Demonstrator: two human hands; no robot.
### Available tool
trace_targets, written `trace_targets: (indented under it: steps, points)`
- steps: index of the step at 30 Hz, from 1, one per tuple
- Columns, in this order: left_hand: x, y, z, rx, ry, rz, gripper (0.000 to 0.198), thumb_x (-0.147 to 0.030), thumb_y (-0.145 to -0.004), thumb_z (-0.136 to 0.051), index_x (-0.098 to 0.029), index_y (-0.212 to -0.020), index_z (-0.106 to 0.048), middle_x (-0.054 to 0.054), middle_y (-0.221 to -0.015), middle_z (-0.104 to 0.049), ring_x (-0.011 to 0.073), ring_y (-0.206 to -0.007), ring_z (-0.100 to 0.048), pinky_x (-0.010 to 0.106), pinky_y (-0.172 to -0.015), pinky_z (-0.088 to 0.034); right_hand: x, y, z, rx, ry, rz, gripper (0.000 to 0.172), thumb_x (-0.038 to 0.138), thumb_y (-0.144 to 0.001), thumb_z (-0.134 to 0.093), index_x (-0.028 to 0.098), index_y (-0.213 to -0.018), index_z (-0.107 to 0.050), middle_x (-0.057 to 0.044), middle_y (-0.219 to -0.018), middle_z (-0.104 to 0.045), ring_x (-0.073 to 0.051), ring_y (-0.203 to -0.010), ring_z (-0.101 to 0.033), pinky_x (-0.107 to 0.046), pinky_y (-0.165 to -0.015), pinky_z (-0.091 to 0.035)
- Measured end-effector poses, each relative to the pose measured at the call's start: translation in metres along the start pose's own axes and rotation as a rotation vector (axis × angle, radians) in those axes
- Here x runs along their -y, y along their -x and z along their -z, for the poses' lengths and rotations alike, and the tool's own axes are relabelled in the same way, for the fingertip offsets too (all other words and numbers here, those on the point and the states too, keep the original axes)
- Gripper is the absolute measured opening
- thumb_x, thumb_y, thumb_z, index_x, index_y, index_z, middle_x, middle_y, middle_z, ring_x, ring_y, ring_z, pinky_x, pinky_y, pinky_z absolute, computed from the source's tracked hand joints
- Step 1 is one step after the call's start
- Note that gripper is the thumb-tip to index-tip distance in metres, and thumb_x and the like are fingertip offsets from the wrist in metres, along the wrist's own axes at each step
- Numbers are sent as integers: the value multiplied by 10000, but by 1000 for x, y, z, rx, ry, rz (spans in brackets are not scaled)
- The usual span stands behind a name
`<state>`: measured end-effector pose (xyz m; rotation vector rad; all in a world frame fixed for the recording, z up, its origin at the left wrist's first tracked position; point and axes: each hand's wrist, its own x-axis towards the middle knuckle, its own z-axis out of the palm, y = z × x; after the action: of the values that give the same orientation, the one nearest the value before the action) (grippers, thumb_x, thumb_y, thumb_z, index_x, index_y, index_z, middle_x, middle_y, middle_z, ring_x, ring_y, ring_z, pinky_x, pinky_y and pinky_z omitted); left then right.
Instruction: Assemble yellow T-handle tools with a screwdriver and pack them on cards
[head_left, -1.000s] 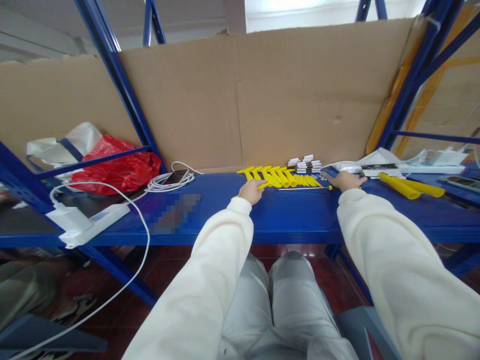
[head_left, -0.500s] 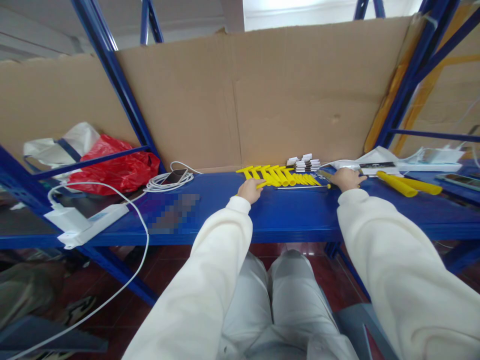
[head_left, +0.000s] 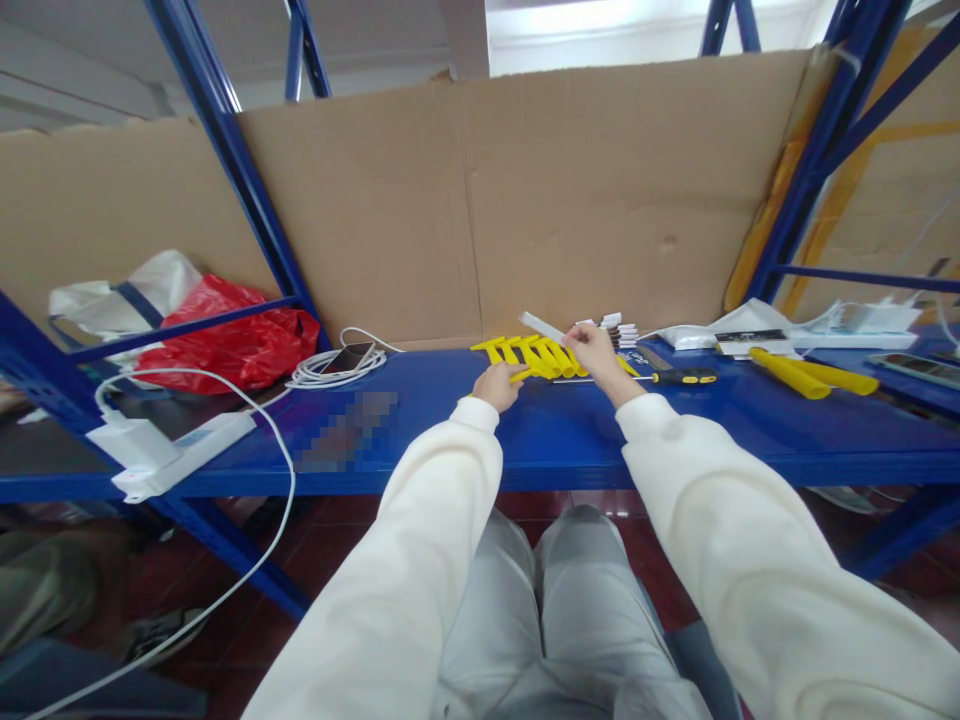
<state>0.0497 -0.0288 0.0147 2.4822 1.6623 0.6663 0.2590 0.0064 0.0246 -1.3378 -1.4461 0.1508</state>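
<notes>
- Yellow pieces [head_left: 556, 360] are showing smooth plastic.
- The red plastic bag [head_left: 225, 325] is looking glossy.
- The cardboard [head_left: 585, 200] is looking matt.
- Cloth sleeves [head_left: 442, 470] are looking matt.

1 head-worn camera looks forward and down from above the lap [head_left: 577, 610], close to the near edge of the blue table [head_left: 559, 432], its view reaching past the far edge to the cardboard panel [head_left: 637, 200] behind.

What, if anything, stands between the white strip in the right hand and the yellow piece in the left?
Nothing visible blocks the space between the white strip, held in the right hand, and the yellow piece in the left hand. Other yellow pieces lie near both hands, on the blue tabletop.
</notes>
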Motion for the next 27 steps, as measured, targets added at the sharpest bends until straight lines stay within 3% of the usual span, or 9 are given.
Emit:
trace_targets:
  steps: [3, 9, 13, 19, 27]
  points:
    - [0, -1, 0, 3, 1, -2, 459, -183, -993, -672, -290, -1436, -721, 74, -1428, -737, 239, -1354, -671, 317, -1165, -494, 8, 17, -6, 135, -130, -113, 183, 253, -767, -687, 219, -640, -560, 19, -665, -568, -163, -706, -516, -287, -710, -435]
    - [-3, 2, 2, -2, 10, 16, 475, -171, -990, -667, -286, -1448, -713, 83, -1445, -726, 246, -1361, -666, 300, -1145, -498, 7, 34, 11, 282, -193, -254, 277, 350, -705, -812, 204, -627, -591, 30, -633, -544, -155, -696, -504, -276, -684, -404]
    - [-5, 5, 4, 0, 5, 23, 472, -167, -996, -659, -283, -1449, -711, 79, -1458, -718, 241, -1369, -658, 291, -1140, -495, 10, 38, 15, 335, -117, -292, 267, 301, -718, -793, 198, -587, -584, 46, -551, -465, -144, -642, -463, -270, -632, -355]
    - [-6, 6, 6, 14, -5, 11, 476, -163, -989, -662, -286, -1446, -715, 78, -1423, -738, 247, -1337, -679, 299, -1125, -515, 15, 42, 16, 375, -54, -331, 243, 208, -746, -741, 190, -565, -579, 33, -534, -474, -130, -596, -445, -261, -590, -342]
    - [-6, 5, 5, 15, -14, -16, 471, -168, -993, -653, -291, -1443, -718, 78, -1404, -745, 250, -1329, -681, 303, -1138, -510, 13, 46, 14, 469, -240, -440, 237, 192, -795, -793, 197, -687, -582, 38, -526, -445, -88, -501, -340, -213, -446, -257]
